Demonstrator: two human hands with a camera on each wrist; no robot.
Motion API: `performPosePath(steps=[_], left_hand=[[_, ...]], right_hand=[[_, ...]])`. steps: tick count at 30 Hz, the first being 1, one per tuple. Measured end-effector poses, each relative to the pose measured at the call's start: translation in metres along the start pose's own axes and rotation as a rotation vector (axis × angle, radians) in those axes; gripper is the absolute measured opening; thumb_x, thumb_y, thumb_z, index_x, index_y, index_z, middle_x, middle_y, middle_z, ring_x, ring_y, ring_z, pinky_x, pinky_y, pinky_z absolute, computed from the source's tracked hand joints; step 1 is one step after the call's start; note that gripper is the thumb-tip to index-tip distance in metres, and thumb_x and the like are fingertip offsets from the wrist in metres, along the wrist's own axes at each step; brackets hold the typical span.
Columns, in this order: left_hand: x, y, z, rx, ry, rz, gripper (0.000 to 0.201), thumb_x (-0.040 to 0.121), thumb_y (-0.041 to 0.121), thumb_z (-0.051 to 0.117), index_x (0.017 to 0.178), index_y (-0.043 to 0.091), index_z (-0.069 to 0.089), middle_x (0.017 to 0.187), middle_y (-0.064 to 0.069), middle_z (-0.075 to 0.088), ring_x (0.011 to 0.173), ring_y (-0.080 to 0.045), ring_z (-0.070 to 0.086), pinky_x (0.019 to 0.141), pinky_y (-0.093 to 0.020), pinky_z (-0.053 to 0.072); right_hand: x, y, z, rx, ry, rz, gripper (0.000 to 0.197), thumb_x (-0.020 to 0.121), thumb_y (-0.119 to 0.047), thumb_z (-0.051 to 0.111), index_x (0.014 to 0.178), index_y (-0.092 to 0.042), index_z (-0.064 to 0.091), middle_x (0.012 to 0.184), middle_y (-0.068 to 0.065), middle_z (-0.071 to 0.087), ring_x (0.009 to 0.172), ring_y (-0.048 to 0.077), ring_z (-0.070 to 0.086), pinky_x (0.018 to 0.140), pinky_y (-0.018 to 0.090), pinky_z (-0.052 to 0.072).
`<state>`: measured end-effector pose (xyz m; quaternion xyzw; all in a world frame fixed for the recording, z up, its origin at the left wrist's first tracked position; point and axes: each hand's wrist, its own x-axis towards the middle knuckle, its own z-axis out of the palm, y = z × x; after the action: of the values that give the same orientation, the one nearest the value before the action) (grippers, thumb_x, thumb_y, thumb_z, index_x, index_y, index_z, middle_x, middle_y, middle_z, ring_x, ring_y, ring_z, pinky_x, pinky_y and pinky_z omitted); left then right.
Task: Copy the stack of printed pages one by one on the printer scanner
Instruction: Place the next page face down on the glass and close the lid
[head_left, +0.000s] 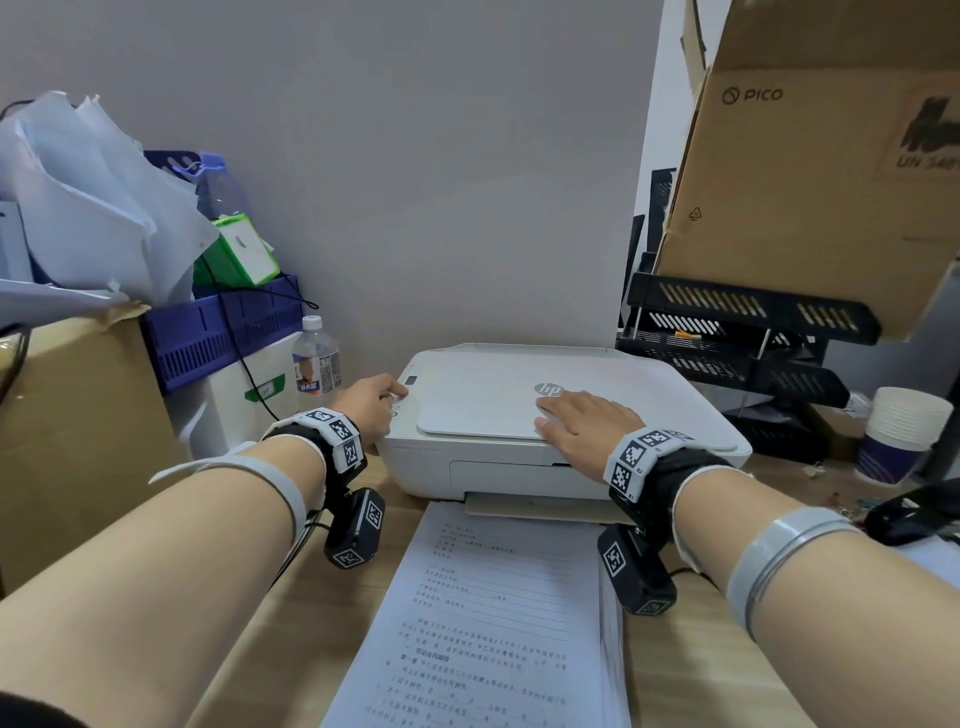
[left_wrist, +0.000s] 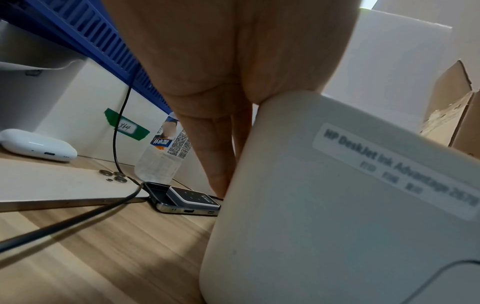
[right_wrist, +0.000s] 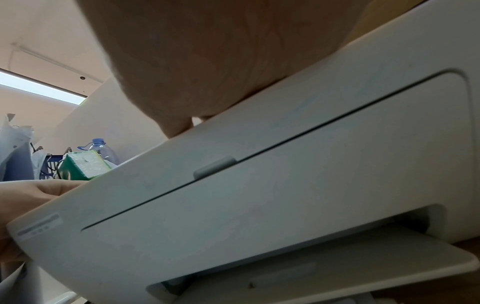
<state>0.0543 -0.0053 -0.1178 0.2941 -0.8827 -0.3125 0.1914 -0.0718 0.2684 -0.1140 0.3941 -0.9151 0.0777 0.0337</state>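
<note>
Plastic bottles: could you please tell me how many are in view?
2: a small labelled water bottle left of the printer, and a large blue-handled bottle in the purple crate. Others may be hidden.

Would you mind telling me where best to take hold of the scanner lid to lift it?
Probably the scanner lid's front edge, approached from the front: it lies flat and closed, and its hinge seems to be at the wall side. The right hand lies flat there.
</note>
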Motion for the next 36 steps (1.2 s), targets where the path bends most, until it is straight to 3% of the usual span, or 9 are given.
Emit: performPosePath(steps=[5, 7, 9, 12, 16, 19, 27, 31, 36], left_hand=[[0.0006, 0.0002, 0.0015, -0.032, 0.001, -0.008, 0.034, 0.104, 0.013, 0.034, 0.116, 0.027, 0.062, 0.082, -0.011, 0.054, 0.062, -0.025, 0.050, 0.042, -0.027, 0.045], [-0.0010, 0.0011, 0.0009, -0.038, -0.002, 0.001, 0.031, 0.105, 0.018, 0.034, 0.123, 0.026, 0.058, 0.101, -0.017, 0.061, 0.070, -0.027, 0.055, 0.042, -0.027, 0.045], [-0.0025, 0.0027, 0.0005, -0.029, 0.002, 0.017, 0.033, 0.105, 0.018, 0.035, 0.134, 0.024, 0.051, 0.123, -0.014, 0.059, 0.088, -0.030, 0.059, 0.046, -0.027, 0.046], [-0.0036, 0.0038, 0.0006, -0.029, -0.001, 0.006, 0.040, 0.104, 0.015, 0.036, 0.143, 0.019, 0.045, 0.134, -0.014, 0.056, 0.104, -0.033, 0.059, 0.059, -0.031, 0.048], [-0.0019, 0.0017, 0.0002, 0.000, -0.007, 0.022, 0.038, 0.104, 0.015, 0.034, 0.137, 0.017, 0.053, 0.130, -0.016, 0.061, 0.102, -0.032, 0.061, 0.068, -0.033, 0.049], [-0.0006, -0.0005, 0.0004, -0.023, -0.005, 0.014, 0.039, 0.104, 0.016, 0.033, 0.135, 0.019, 0.056, 0.117, -0.016, 0.064, 0.086, -0.034, 0.065, 0.053, -0.030, 0.053], [0.0005, -0.0005, 0.0010, -0.050, -0.016, -0.001, 0.037, 0.104, 0.017, 0.033, 0.133, 0.020, 0.057, 0.118, -0.014, 0.064, 0.092, -0.035, 0.065, 0.051, -0.027, 0.050], [0.0017, -0.0010, -0.0002, -0.018, -0.018, 0.029, 0.037, 0.104, 0.014, 0.035, 0.133, 0.017, 0.059, 0.128, -0.013, 0.064, 0.107, -0.032, 0.061, 0.075, -0.032, 0.048], [0.0023, -0.0013, 0.0016, -0.029, -0.012, 0.032, 0.037, 0.104, 0.013, 0.034, 0.132, 0.016, 0.059, 0.126, -0.013, 0.063, 0.104, -0.031, 0.060, 0.078, -0.035, 0.049]], right_hand=[[0.0003, 0.0006, 0.0007, 0.006, 0.009, 0.003, 0.055, 0.101, -0.056, 0.020, 0.151, -0.036, 0.029, 0.161, -0.003, 0.027, 0.148, 0.020, 0.023, 0.120, 0.046, 0.017], [0.0001, 0.0000, 0.0005, 0.004, 0.009, 0.005, 0.055, 0.101, -0.056, 0.020, 0.151, -0.036, 0.029, 0.161, -0.003, 0.027, 0.148, 0.020, 0.023, 0.120, 0.046, 0.017], [-0.0005, -0.0006, -0.0003, 0.004, 0.007, 0.010, 0.055, 0.101, -0.056, 0.021, 0.152, -0.036, 0.028, 0.161, -0.003, 0.027, 0.148, 0.020, 0.023, 0.121, 0.045, 0.017], [-0.0022, -0.0018, -0.0016, 0.001, 0.004, 0.010, 0.055, 0.101, -0.055, 0.020, 0.152, -0.036, 0.028, 0.161, -0.003, 0.026, 0.149, 0.020, 0.022, 0.121, 0.045, 0.016], [-0.0031, -0.0026, -0.0020, 0.000, 0.005, 0.013, 0.054, 0.101, -0.055, 0.020, 0.152, -0.036, 0.028, 0.162, -0.003, 0.026, 0.149, 0.020, 0.022, 0.121, 0.044, 0.016], [-0.0032, -0.0028, -0.0017, -0.003, 0.001, 0.017, 0.054, 0.102, -0.055, 0.020, 0.152, -0.036, 0.028, 0.161, -0.004, 0.026, 0.149, 0.019, 0.021, 0.121, 0.044, 0.016], [-0.0043, -0.0035, -0.0026, -0.018, 0.007, 0.010, 0.054, 0.102, -0.054, 0.020, 0.152, -0.035, 0.028, 0.161, -0.003, 0.027, 0.148, 0.019, 0.023, 0.120, 0.044, 0.017], [-0.0054, -0.0040, -0.0035, -0.016, 0.006, 0.010, 0.054, 0.102, -0.054, 0.019, 0.152, -0.035, 0.028, 0.161, -0.003, 0.027, 0.148, 0.020, 0.023, 0.120, 0.044, 0.017], [-0.0048, -0.0042, -0.0022, -0.014, 0.011, 0.010, 0.054, 0.102, -0.054, 0.020, 0.152, -0.035, 0.029, 0.160, -0.003, 0.028, 0.148, 0.020, 0.023, 0.120, 0.045, 0.017]])
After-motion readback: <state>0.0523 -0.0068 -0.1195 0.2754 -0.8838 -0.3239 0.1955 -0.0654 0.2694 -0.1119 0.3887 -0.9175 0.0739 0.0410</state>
